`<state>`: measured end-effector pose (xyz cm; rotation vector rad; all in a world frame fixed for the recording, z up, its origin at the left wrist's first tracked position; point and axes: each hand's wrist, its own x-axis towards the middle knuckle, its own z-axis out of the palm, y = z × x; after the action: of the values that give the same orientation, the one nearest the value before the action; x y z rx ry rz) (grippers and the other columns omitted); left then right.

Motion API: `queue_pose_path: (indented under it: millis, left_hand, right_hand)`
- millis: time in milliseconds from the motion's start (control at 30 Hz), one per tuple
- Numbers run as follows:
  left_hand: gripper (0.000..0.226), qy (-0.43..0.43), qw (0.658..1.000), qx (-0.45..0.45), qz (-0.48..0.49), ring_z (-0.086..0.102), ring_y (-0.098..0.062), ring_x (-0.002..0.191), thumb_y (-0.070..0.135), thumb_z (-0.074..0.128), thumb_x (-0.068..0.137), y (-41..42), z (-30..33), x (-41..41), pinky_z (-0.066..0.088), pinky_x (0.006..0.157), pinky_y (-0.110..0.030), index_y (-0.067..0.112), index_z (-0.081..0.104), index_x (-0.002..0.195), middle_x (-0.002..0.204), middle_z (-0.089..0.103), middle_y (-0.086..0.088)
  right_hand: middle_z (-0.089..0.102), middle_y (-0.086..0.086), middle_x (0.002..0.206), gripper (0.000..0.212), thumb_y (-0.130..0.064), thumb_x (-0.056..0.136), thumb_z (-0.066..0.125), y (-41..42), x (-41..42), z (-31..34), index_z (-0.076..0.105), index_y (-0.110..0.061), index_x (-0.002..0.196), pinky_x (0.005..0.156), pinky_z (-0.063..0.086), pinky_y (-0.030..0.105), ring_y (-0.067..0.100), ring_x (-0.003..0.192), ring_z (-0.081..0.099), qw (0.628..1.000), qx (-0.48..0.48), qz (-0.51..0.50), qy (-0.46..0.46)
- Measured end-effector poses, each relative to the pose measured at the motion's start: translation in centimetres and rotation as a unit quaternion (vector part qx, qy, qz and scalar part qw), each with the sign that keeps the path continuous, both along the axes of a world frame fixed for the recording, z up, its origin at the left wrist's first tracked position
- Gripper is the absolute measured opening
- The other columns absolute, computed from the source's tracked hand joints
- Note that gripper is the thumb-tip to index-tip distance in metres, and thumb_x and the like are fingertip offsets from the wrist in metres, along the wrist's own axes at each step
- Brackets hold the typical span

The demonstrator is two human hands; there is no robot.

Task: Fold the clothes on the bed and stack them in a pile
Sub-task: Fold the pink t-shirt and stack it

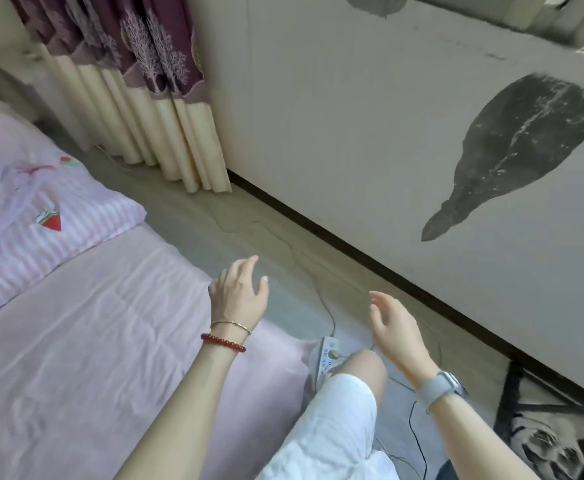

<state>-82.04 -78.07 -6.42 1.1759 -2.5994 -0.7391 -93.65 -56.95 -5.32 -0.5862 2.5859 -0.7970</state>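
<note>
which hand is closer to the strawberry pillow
Left. The left hand hovers open over the bed's edge, right of the strawberry pillow. The right hand is farther right, over the floor.

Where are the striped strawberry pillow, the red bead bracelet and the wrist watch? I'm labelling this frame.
striped strawberry pillow (86, 216): head view, on its striped cover near the right corner.
red bead bracelet (223, 342): head view, on the beads across the left wrist.
wrist watch (437, 389): head view, on the grey strap.

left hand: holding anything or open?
Open. The left hand hovers past the edge of the bed with fingers loosely spread, nothing in its grip, no garment touching it.
</note>
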Motion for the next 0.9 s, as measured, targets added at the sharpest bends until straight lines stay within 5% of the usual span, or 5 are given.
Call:
queue_pose_path:
  millis: [400, 633, 900]
  left_hand:
    - [0.042, 0.011, 0.995, 0.025, 0.091, 0.046, -0.022, 0.122, 0.027, 0.05, 0.092, -19.3, -3.0, -17.0, 0.036, 0.096, -0.036, 0.018, 0.048, 0.133, 0.134, 0.049, -0.002]
    - [0.041, -0.002, 0.971, -0.036, 0.236, 0.047, -0.024, 0.121, 0.024, 0.052, 0.091, -33.5, 1.7, -17.3, 0.035, 0.095, -0.035, 0.015, 0.05, 0.131, 0.132, 0.051, -0.003]
    - [0.04, 0.007, 0.902, -0.078, 0.424, 0.051, -0.032, 0.118, 0.015, 0.059, 0.086, -44.9, 4.7, -9.9, 0.038, 0.095, -0.041, 0.007, 0.056, 0.125, 0.128, 0.056, -0.011]
  right_hand:
    - [0.055, 0.001, 0.129, 0.035, -0.019, 0.095, 0.042, -21.9, -20.6, -1.1, 0.051, -0.015, 0.13, 0.098, 0.032, 0.02, 0.015, 0.121, 0.049, 0.984, 0.024, 0.174, 0.043]
    - [0.054, 0.003, 0.126, 0.038, -0.018, 0.096, 0.039, -43.6, -26.0, 3.5, 0.047, -0.015, 0.133, 0.096, 0.039, 0.031, 0.021, 0.118, 0.047, 0.921, -0.002, 0.379, 0.092]
    - [0.056, 0.009, 0.12, 0.038, -0.015, 0.094, 0.042, -64.3, -20.5, 3.8, 0.048, -0.013, 0.132, 0.093, 0.039, 0.035, 0.029, 0.112, 0.048, 0.82, -0.055, 0.566, 0.072]
